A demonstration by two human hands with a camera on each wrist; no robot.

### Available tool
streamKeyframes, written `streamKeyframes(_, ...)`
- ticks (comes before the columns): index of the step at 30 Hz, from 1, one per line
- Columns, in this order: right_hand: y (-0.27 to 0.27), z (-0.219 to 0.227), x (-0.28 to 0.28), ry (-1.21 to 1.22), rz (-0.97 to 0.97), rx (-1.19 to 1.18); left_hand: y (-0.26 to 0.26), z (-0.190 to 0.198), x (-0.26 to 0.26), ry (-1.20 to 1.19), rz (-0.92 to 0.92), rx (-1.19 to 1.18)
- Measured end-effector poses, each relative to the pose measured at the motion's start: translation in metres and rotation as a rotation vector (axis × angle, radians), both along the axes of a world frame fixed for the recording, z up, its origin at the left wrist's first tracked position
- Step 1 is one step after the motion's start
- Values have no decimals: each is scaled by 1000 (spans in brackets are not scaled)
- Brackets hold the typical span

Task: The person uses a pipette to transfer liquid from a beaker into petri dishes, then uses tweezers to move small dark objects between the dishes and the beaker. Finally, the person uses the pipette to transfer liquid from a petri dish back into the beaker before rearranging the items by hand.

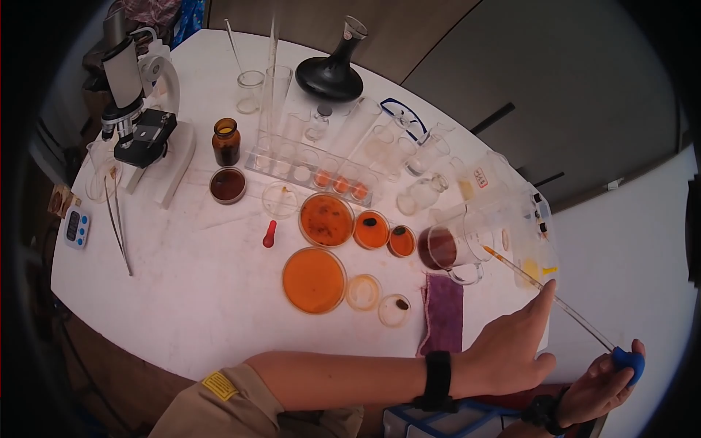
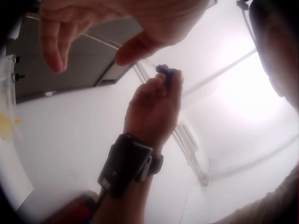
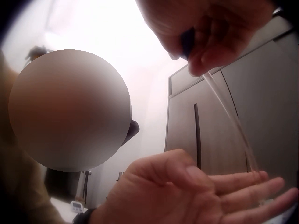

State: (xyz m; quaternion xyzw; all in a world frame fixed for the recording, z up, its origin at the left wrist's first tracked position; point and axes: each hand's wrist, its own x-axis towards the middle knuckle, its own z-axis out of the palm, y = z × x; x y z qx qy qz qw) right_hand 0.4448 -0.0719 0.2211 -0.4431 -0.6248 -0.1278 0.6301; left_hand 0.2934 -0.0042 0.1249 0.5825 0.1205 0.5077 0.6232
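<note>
At the right, my right hand grips the blue rubber bulb of a long glass dropper. Orange-brown colour shows in its narrow tip, which points up and left in front of the glass beakers. My left hand has its index finger stretched out to the glass tube. In the right wrist view the left hand's fingers are nearly straight, with the tube's lower end right at them. A handled glass beaker and dark red-brown liquid lie just left of the tip.
Petri dishes with orange medium cover mid-table, a purple cloth beside them. Behind stand a clear rack, glassware and a black-filled flask. A microscope, tweezers and timer are at left.
</note>
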Motion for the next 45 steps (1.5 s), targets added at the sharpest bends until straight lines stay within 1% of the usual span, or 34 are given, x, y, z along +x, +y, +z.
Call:
streamKeyframes(4, 3, 0, -3, 3, -3, 13, 1, 1, -3, -24, 18, -6)
streamKeyframes(6, 4, -1, -4, 18, -38, 32, 2, 2, -6, -22, 12, -10)
streamKeyframes(12, 3, 1, -1, -11, 9, 25, 3, 5, -9, -14, -19, -24)
streamKeyframes(16, 2, 1, 1, -13, 8, 24, 2, 6, -10, -4, -26, -31)
streamKeyframes(19, 2, 2, 2, 7, 3, 25, 1, 6, -9, -12, -38, -32)
streamKeyframes(22, 3, 1, -7, 20, 44, 10, 1, 5, -7, -27, -19, -19)
streamKeyframes(24, 7, 0, -22, 125, -7, 74, 0, 6, -8, -17, -24, -15)
streamKeyframes(29, -9, 0, 5, 40, 64, 5, -1, 7, -10, 10, -48, -3)
streamKeyframes(31, -11, 0, 6, 26, 78, -4, -3, 6, -7, -10, -30, 15)
streamKeyframes(35, -12, -3, -1, 48, 10, 30, -4, 3, -3, -43, 23, 46)
streamKeyframes(39, -14, -3, -2, 43, -43, 17, -3, 5, -6, -6, -5, 33)
streamKeyframes(42, -17, -3, 10, 22, -73, -6, -3, 5, -7, -1, -33, 13)
streamKeyframes(45, -15, -3, 4, 27, -80, 6, -3, 6, -8, 1, -37, 11)
